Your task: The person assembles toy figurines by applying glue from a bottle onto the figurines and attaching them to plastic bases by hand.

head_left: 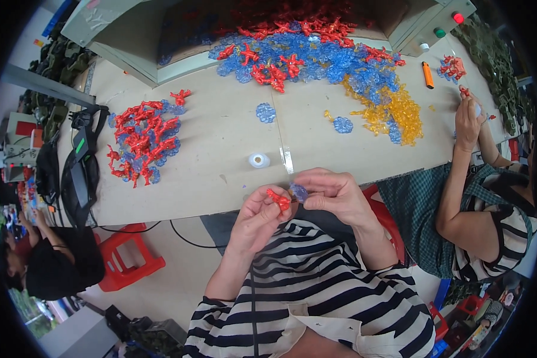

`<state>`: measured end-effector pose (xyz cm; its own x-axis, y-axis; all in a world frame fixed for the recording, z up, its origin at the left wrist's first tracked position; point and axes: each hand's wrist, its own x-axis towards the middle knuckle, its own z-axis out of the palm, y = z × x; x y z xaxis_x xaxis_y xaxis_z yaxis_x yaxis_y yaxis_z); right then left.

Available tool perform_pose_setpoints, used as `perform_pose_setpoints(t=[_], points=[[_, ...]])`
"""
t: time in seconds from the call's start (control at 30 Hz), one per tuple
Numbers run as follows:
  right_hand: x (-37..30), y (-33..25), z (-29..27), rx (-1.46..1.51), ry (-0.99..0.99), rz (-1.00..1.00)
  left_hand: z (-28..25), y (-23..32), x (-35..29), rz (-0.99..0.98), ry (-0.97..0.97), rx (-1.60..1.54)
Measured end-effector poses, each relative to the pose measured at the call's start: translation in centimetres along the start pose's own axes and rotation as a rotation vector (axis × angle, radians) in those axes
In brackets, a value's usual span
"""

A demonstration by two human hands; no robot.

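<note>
My left hand (252, 219) pinches a small red plastic figure (278, 200) above the table's near edge. Right beside it, my right hand (343, 201) grips a translucent violet-blue plastic piece (298, 192) between thumb and fingers. The two pieces are very close; whether they touch I cannot tell. Just beyond my hands stands a small white bottle (259, 160). Farther out, a single blue scalloped disc (265, 113) lies flat, with another blue disc (342, 125) to its right. A cluster of red figures with blue pieces (143, 140) covers the table at left.
A large heap of blue pieces (316, 56) mixed with red figures spills from an open-fronted box (119, 51). Yellow pieces (403, 113) adjoin it, near an orange-handled tool (428, 75). At right, a co-worker's hands (468, 122) hold parts. A red stool (128, 256) stands at left.
</note>
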<state>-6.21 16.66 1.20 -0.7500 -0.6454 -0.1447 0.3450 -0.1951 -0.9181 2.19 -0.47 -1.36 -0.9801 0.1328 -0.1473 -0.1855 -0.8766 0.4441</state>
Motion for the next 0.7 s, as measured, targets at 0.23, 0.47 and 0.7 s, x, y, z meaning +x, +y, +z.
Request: perform_pose_setpoints(t=[0.23, 0.47, 0.7], points=[[-0.9, 0.5, 0.0, 0.355, -0.051, 0.016, -0.2, -0.6, -0.2, 0.223, 0.011, 0.285], [-1.0, 0.6, 0.3, 0.243, -0.044, -0.008, -0.4, -0.5, 0.1, 0.374, -0.018, 0.527], [-1.1, 0.4, 0.2, 0.241, -0.017, 0.037, -0.1, -0.3, 0.1, 0.380, -0.060, 0.617]])
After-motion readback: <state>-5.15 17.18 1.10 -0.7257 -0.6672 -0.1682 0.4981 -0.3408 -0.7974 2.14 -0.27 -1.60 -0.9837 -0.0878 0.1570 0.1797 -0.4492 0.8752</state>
